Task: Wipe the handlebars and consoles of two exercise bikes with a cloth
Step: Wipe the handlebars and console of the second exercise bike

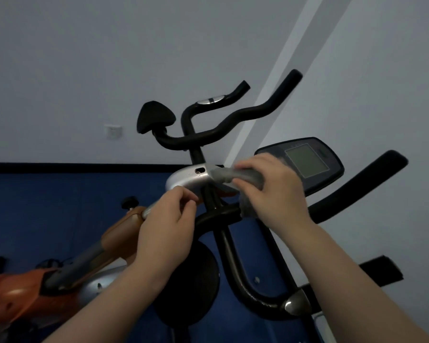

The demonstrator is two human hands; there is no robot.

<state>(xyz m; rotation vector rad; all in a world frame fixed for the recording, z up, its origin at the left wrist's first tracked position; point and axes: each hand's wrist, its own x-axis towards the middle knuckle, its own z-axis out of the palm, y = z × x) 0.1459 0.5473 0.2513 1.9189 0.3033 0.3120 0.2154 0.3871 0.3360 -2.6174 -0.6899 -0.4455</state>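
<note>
Right hand (270, 191) grip clutches a crumpled grey cloth (235, 175) on the smooth silver console housing (188, 180); left hand (169, 219) grip curls round the silver bar (148, 211).

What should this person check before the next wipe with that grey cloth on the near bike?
1. Cloth held firmly: ok, the right hand grips it.
2. Cloth on the bike: ok, it lies against the silver housing.
3. Left hand steadying the bike: cannot tell, its fingers are curled beside the housing.
4. Console within reach: ok, just behind the right hand.
5. Console already wiped: cannot tell.
6. Far handlebars wiped: cannot tell.
</note>
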